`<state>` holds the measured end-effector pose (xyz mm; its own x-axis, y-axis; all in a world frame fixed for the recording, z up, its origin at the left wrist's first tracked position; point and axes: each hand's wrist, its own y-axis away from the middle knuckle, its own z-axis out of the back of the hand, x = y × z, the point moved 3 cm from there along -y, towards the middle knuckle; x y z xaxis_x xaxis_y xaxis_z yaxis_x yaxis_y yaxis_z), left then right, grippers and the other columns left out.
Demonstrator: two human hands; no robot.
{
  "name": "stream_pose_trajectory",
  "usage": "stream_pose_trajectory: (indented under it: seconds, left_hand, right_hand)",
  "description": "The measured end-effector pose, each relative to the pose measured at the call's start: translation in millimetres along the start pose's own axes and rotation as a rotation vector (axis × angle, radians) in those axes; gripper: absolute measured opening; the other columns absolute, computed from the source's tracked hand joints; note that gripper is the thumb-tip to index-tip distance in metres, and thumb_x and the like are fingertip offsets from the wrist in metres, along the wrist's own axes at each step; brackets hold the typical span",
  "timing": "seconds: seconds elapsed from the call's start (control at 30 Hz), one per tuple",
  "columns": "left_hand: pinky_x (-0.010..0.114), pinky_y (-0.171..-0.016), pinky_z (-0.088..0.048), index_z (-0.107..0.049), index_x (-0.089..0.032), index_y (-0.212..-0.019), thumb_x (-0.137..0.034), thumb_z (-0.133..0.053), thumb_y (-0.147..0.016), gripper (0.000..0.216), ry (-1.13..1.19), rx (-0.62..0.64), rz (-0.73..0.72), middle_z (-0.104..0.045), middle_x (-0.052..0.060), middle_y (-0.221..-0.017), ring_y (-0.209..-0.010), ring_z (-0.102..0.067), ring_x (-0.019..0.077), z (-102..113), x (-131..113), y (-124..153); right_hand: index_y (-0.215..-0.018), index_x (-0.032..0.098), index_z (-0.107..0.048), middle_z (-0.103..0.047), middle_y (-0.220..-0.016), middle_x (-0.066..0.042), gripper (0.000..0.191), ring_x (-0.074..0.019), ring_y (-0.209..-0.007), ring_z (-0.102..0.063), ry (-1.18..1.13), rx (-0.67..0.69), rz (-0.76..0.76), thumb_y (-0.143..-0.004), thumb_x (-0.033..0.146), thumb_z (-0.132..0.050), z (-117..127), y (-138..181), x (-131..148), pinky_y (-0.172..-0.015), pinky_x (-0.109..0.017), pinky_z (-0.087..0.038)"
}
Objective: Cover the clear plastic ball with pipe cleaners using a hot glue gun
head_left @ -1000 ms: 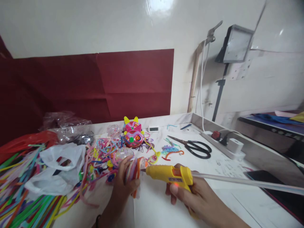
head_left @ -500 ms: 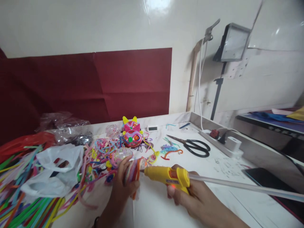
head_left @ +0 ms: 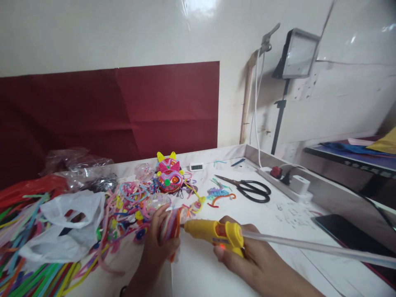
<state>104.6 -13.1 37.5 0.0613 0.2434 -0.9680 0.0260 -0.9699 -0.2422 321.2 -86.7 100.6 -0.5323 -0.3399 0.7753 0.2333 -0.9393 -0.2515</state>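
Low in the middle of the head view, my left hand (head_left: 157,241) is wrapped round a rounded piece covered in coloured pipe cleaners (head_left: 170,227), striped orange, red, pink and pale. My right hand (head_left: 246,255) grips a yellow hot glue gun (head_left: 213,233) with a lit red light. Its nozzle points left and meets, or nearly meets, the edge of the striped piece. A long clear glue stick (head_left: 309,245) runs out of the gun's back to the right. Behind my left hand stand colourful decorated pieces with yellow ears (head_left: 169,177).
Black-handled scissors (head_left: 247,187) lie right of centre. Loose pipe cleaners (head_left: 43,276) and a white plastic bag (head_left: 66,227) cover the left side. A power strip (head_left: 291,189), a phone (head_left: 349,235) and a small digital clock (head_left: 196,167) are also on the table.
The whole view has shifted slightly, so everything sits a little further left. Both hands keep their holds, and the glue gun nozzle stays at the striped piece's edge.
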Motion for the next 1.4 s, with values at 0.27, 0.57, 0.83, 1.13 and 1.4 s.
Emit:
stream_pose_trajectory:
  seconds: [0.27, 0.57, 0.83, 1.13, 1.4]
  left_hand:
    - [0.026, -0.072, -0.049, -0.055, -0.027, -0.122, -0.020, -0.068, -0.053, 0.071, 0.014, 0.007, 0.006, -0.069, 0.003, -0.108, -0.089, -0.064, 0.0221, -2.7, -7.2, 3.2]
    - [0.028, -0.070, -0.050, -0.054, -0.024, -0.122, -0.022, -0.067, -0.052, 0.072, -0.001, 0.001, -0.038, -0.070, 0.006, -0.106, -0.087, -0.065, 0.0240, -4.0, -0.1, 0.0]
    - [0.026, -0.074, -0.051, -0.052, -0.024, -0.124, -0.021, -0.069, -0.054, 0.072, -0.051, 0.036, 0.006, -0.067, 0.005, -0.111, -0.089, -0.065, 0.0217, 0.2, -3.5, -0.6]
    - [0.026, -0.066, -0.049, -0.051, -0.025, -0.125, -0.026, -0.069, -0.054, 0.073, -0.041, 0.010, -0.034, -0.069, 0.005, -0.105, -0.080, -0.065, 0.0214, 0.4, 3.5, -2.1]
    - [0.027, -0.070, -0.049, -0.048, -0.023, -0.127, -0.025, -0.067, -0.053, 0.076, -0.047, 0.005, -0.016, -0.068, 0.006, -0.106, -0.084, -0.063, 0.0216, 1.5, 6.0, -3.5]
  right_hand:
    - [-0.083, 0.024, -0.058, -0.061, -0.083, -0.003, 0.026, -0.0218, -0.080, -0.057, 0.060, -0.032, -0.049, -0.092, 0.045, -0.046, 0.1, 0.2, -12.5, -0.069, -0.033, -0.048]
    - [-0.081, 0.024, -0.057, -0.061, -0.079, -0.002, 0.024, -0.0210, -0.077, -0.058, 0.047, -0.064, -0.069, -0.089, 0.045, -0.048, 2.1, 1.2, -7.4, -0.066, -0.032, -0.049]
    - [-0.084, 0.025, -0.056, -0.060, -0.081, -0.001, 0.021, -0.0199, -0.076, -0.057, 0.045, 0.012, -0.020, -0.091, 0.042, -0.046, 0.9, 1.7, -0.3, -0.066, -0.031, -0.047]
    - [-0.088, 0.026, -0.054, -0.059, -0.084, 0.000, 0.023, -0.0208, -0.081, -0.055, 0.052, 0.089, -0.041, -0.092, 0.046, -0.046, -1.5, 5.5, -2.1, -0.070, -0.031, -0.044]
    - [-0.086, 0.025, -0.056, -0.059, -0.082, 0.000, 0.022, -0.0197, -0.079, -0.055, 0.031, 0.053, -0.048, -0.091, 0.046, -0.048, -0.7, 6.7, 0.9, -0.068, -0.030, -0.044]
